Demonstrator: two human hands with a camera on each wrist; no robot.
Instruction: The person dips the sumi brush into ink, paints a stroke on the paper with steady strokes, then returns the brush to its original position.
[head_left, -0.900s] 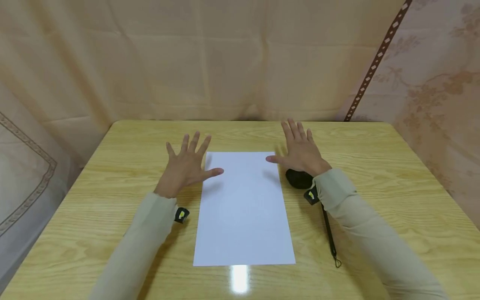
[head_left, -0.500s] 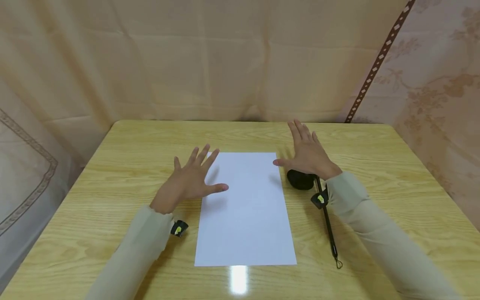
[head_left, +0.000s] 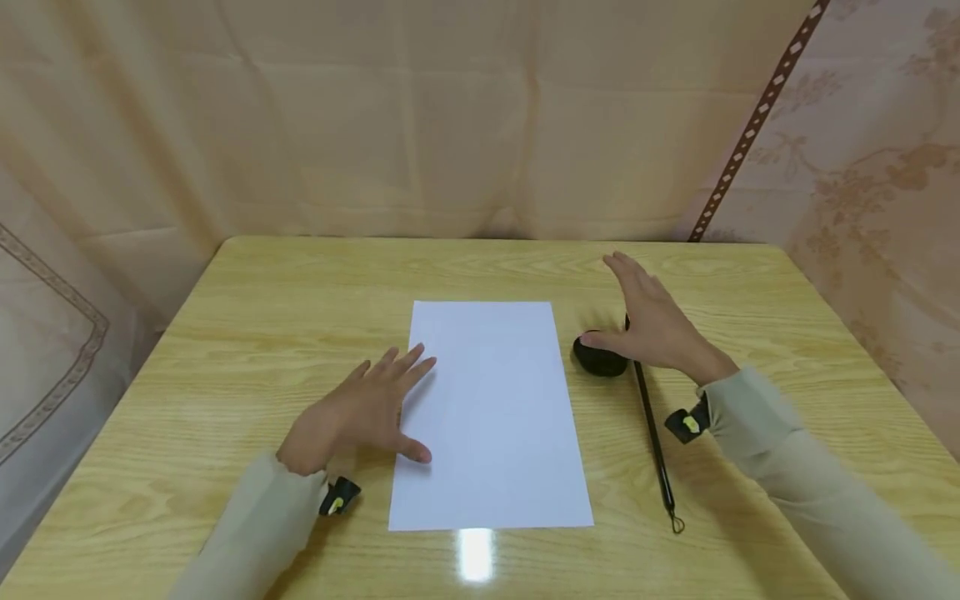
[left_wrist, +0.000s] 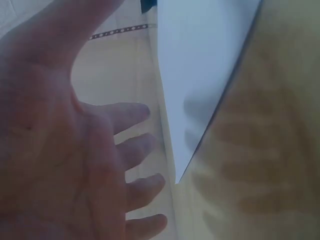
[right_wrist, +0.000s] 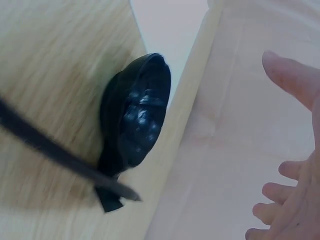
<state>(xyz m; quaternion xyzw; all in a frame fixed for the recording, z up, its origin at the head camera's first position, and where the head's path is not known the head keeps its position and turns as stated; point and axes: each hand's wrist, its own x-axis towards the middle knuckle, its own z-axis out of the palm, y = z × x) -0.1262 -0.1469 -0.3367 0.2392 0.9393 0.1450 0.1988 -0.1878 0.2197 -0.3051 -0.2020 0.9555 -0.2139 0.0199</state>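
A blank white sheet of paper (head_left: 487, 417) lies flat on the wooden table. My left hand (head_left: 367, 408) hovers over its left edge, fingers spread and thumb apart, holding nothing; the left wrist view has the palm beside the paper's corner (left_wrist: 187, 125). Right of the sheet sit a small black ink dish (head_left: 600, 363) and a slim black calligraphy brush (head_left: 652, 442) with a hanging loop at its near end. Above them is my right hand (head_left: 660, 329), empty with fingers extended, its thumb overlapping the dish. The right wrist view shows the dish's glossy hollow (right_wrist: 142, 112) and the brush's pointed tip (right_wrist: 127, 192).
The light wooden table (head_left: 247, 333) extends on both sides of the paper. A beige curtain (head_left: 450, 125) hangs behind its far edge, with patterned cloth (head_left: 885, 167) at the right. Small black wrist cameras (head_left: 340, 497) sit below both sleeves' cuffs.
My left hand has moved nearer to me, down along the paper's left side. My right hand has shifted rightward and nearer, uncovering more of the dish and brush, which stay in place.
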